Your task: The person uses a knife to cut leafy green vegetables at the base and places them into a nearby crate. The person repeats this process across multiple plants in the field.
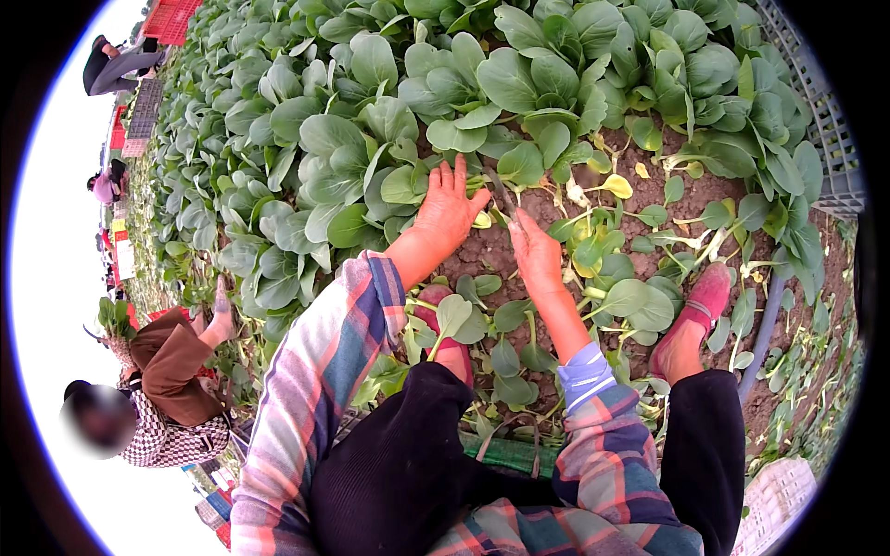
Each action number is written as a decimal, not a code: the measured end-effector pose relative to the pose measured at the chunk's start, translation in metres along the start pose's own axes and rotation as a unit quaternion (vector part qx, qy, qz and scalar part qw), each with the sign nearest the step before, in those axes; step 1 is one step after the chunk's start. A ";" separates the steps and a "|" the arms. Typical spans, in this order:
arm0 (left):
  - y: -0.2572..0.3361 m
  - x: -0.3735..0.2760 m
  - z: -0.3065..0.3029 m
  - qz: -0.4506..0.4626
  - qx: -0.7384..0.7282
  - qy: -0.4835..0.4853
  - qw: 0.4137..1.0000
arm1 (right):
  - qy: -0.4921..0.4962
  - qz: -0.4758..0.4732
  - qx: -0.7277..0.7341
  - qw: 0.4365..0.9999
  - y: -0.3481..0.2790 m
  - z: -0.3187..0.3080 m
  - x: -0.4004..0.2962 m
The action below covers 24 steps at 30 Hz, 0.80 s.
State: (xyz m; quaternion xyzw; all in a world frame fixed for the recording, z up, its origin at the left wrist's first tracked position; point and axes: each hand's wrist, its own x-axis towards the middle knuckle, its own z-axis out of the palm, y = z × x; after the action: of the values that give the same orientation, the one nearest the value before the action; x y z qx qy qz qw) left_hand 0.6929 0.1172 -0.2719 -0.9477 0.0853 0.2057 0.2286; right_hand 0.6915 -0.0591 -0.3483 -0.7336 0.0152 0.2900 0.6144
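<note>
Spread flat, my left hand (445,215) rests against the low leaves of a bok choy plant (407,184), thumb apart from the fingers. Its fingertips are partly among the leaves, and no firm hold on the plant shows. A knife (502,193) with a dark, soil-stained blade is in my right hand (537,257). The blade points away from me, its tip close to stems at the plant's base, just right of my left thumb. Cut leaves (514,313) and yellowed leaves (617,186) lie on the soil around my right hand.
Dense bok choy (278,132) fills the far side and left. A grey plastic crate (831,132) stands far right, a pale crate (775,504) lower right. A grey hose (761,333) runs beside my right shoe (695,306). Another person (174,424) sits at left; others are farther off.
</note>
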 end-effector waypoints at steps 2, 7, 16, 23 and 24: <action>0.003 -0.002 0.003 -0.011 -0.003 0.004 1.000 | -0.022 0.031 0.051 0.998 -0.007 -0.001 -0.002; 0.006 -0.007 0.001 -0.024 -0.009 -0.013 1.000 | -0.045 0.027 -0.050 0.997 -0.019 -0.012 -0.004; 0.003 -0.007 0.004 -0.050 -0.047 0.010 0.998 | -0.019 -0.141 -0.180 0.973 -0.015 -0.007 0.015; 0.003 -0.019 0.012 -0.039 -0.086 0.137 0.986 | -0.017 -0.126 -0.141 0.982 0.004 -0.011 0.001; -0.001 -0.023 0.014 -0.029 -0.095 0.178 0.979 | -0.021 -0.100 -0.148 0.984 0.003 -0.013 -0.003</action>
State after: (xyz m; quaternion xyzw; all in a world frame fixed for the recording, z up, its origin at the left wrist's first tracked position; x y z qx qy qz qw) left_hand 0.6678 0.1260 -0.2728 -0.9886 0.0772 0.0346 0.1246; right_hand 0.6930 -0.0731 -0.3482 -0.8081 -0.1143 0.2415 0.5249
